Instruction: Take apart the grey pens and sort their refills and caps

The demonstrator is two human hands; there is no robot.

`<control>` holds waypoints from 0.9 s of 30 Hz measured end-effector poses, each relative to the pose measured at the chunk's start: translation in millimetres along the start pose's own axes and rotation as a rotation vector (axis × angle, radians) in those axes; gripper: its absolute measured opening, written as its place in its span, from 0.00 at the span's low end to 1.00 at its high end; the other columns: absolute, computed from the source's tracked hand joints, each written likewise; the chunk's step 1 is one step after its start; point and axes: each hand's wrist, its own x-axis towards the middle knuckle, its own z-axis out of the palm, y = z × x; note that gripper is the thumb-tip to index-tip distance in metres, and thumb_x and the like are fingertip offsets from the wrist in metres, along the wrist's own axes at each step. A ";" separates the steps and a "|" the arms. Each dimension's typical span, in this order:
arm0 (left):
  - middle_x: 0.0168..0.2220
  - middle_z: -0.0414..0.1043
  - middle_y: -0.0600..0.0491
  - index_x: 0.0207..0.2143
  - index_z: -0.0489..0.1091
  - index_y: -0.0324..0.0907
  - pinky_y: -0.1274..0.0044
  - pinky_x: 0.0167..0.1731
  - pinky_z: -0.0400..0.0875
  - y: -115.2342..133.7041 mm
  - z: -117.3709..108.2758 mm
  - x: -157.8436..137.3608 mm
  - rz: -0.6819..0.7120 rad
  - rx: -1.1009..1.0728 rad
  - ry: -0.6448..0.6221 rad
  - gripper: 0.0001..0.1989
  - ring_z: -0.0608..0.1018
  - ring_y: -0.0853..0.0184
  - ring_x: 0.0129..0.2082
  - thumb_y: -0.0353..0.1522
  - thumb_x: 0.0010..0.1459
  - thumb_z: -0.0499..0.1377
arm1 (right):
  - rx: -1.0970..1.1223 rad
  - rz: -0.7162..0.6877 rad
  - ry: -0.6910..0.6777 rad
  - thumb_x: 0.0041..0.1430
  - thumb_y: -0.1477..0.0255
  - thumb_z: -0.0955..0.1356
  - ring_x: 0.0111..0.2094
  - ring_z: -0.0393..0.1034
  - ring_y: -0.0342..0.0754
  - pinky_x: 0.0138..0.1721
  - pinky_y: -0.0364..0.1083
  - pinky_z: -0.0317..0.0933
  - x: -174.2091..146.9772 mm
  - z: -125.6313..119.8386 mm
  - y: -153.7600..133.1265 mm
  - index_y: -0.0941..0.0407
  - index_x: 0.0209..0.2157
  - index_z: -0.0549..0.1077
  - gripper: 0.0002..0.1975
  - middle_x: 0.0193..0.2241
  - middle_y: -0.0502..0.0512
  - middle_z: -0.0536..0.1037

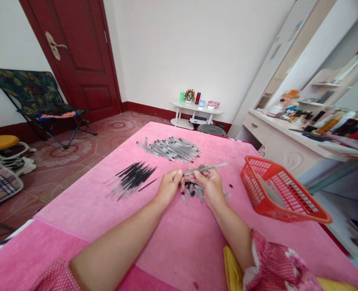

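A translucent grey pen barrel [216, 166] is held level between my hands, its free end pointing right. My right hand [212, 184] is closed around the barrel's middle, thumb on top. My left hand [168, 185] pinches its dark left end; the fingers partly hide what is there. Under and between the hands lies a loose pile of clear and black pen caps [197, 192], partly covered by the right hand. Left of them, thin black pen refills [136, 174] lie in a bundle, with one apart near my left wrist. Farther back spreads a heap of pen barrels [174, 148].
A pink cloth [172, 238] covers the table. An orange-red plastic basket [275, 206] stands at the right, with something pale inside. Yellow fabric [233, 268] lies by my right forearm. Beyond are a dressing table [287, 133], a low white stand [181, 108] and a folding chair [42, 97].
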 end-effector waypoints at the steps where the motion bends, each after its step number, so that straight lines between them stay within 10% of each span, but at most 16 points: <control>1: 0.12 0.62 0.57 0.17 0.61 0.39 0.80 0.20 0.57 -0.3 -0.7 0.0 -0.020 -0.005 0.018 0.24 0.64 0.74 0.14 0.47 0.57 0.46 | 0.002 -0.008 0.001 0.43 0.71 0.73 0.24 0.72 0.43 0.28 0.42 0.68 0.2 -0.2 -0.3 0.57 0.30 0.65 0.14 0.24 0.50 0.76; 16: 0.21 0.69 0.56 0.28 0.62 0.39 0.82 0.15 0.54 0.1 -4.7 3.3 -0.085 -0.116 0.160 0.11 0.66 0.76 0.14 0.39 0.52 0.54 | 0.099 -0.039 0.227 0.43 0.71 0.72 0.20 0.66 0.39 0.22 0.40 0.64 9.8 -15.9 -6.1 0.59 0.29 0.68 0.12 0.22 0.48 0.72; 27: 0.16 0.63 0.58 0.22 0.69 0.36 0.81 0.20 0.55 6.3 -1.0 0.3 -0.052 0.027 0.005 0.19 0.62 0.75 0.17 0.45 0.48 0.58 | -0.133 -0.002 0.027 0.43 0.67 0.72 0.19 0.66 0.41 0.22 0.40 0.61 1.3 -3.9 -2.9 0.58 0.30 0.68 0.13 0.19 0.47 0.72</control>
